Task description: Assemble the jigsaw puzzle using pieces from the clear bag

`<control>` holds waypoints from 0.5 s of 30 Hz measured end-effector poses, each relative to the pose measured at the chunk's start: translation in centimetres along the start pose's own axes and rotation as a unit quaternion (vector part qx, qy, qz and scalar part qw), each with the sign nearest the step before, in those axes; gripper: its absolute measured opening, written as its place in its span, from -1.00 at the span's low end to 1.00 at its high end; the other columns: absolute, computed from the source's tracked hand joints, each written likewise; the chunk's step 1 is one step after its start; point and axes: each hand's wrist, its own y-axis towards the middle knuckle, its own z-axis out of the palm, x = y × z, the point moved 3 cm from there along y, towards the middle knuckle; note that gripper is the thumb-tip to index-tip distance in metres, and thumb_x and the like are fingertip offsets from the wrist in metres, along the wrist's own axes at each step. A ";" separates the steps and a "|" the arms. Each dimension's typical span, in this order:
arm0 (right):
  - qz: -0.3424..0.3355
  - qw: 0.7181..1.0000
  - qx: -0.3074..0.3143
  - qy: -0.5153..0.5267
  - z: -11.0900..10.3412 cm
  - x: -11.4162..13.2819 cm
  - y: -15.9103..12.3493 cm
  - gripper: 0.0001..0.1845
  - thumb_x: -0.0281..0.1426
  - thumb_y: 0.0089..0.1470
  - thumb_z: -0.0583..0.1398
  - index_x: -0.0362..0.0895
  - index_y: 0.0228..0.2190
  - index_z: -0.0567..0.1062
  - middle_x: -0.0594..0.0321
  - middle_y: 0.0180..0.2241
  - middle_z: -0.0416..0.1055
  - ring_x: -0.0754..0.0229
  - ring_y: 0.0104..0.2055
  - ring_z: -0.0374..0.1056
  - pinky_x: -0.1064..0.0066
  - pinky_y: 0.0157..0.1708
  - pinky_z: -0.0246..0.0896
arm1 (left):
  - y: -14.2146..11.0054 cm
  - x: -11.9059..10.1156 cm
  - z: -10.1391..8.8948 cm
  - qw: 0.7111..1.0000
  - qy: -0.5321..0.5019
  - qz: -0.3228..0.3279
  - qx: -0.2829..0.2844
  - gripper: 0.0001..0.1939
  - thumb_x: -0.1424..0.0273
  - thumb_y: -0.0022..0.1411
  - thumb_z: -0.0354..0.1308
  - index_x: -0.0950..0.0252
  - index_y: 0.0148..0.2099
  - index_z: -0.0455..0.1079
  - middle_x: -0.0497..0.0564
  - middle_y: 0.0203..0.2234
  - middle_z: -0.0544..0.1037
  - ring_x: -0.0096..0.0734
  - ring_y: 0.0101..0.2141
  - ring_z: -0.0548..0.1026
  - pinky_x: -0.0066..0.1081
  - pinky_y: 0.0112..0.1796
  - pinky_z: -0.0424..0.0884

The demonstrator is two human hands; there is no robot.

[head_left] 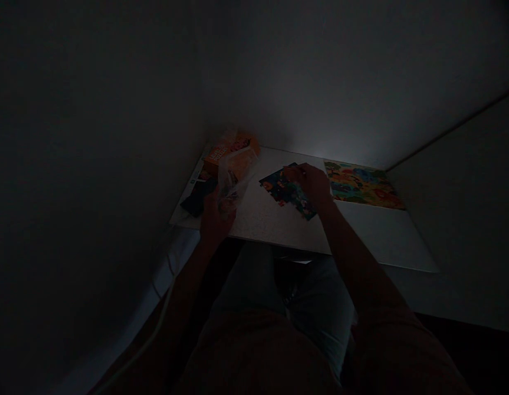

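Note:
In the dim head view, my left hand [216,219] is closed around a clear plastic bag [233,181] near the table's front edge. Small pieces show faintly through the bag's lower part. My right hand [309,180] reaches over a partly joined jigsaw puzzle [281,185] with dark blue and green colours and a jagged edge. Its fingers are drawn together above the puzzle's upper right part. Whatever lies between those fingertips is too dark to make out. My right hand also covers part of the puzzle.
An orange puzzle box [227,153] stands at the back left, behind the bag. Beside my left hand lies a dark flat item [199,196]. A colourful picture sheet [363,184] lies on the right of the white table [270,227]. Walls border the back and left. A pale cable [166,310] hangs at left.

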 end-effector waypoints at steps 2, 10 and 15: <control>-0.028 0.999 -0.033 0.025 -1.6 1.9 0.9 -0.49 0.14 0.60 0.12 0.06 -0.13 0.65 0.00 -0.10 0.75 -0.20 -0.03 0.64 -0.08 0.09 0.52 | 0.0 -0.1 0.0 1.000 0.004 0.006 -0.001 -0.10 0.06 0.40 0.41 0.04 0.66 0.24 0.39 0.42 0.55 0.27 0.45 0.56 0.42 0.44 0.59; -0.237 0.958 0.066 0.146 -2.7 15.4 1.0 -0.69 -0.04 0.58 0.35 0.13 0.15 0.77 0.09 0.16 0.73 -0.15 0.15 0.68 0.00 0.25 0.62 | -0.1 0.0 -0.1 1.000 0.007 0.008 0.001 -0.08 0.08 0.38 0.43 0.05 0.65 0.21 0.42 0.45 0.54 0.32 0.48 0.54 0.45 0.47 0.53; -0.169 0.980 0.048 0.096 -3.2 9.3 0.3 -0.63 -0.11 0.58 0.30 0.02 0.21 0.75 0.01 0.20 0.72 -0.10 0.08 0.69 -0.02 0.23 0.63 | 0.0 0.0 0.0 1.000 -0.010 -0.021 -0.003 -0.09 0.03 0.34 0.45 0.08 0.61 0.27 0.46 0.43 0.54 0.39 0.47 0.53 0.52 0.48 0.48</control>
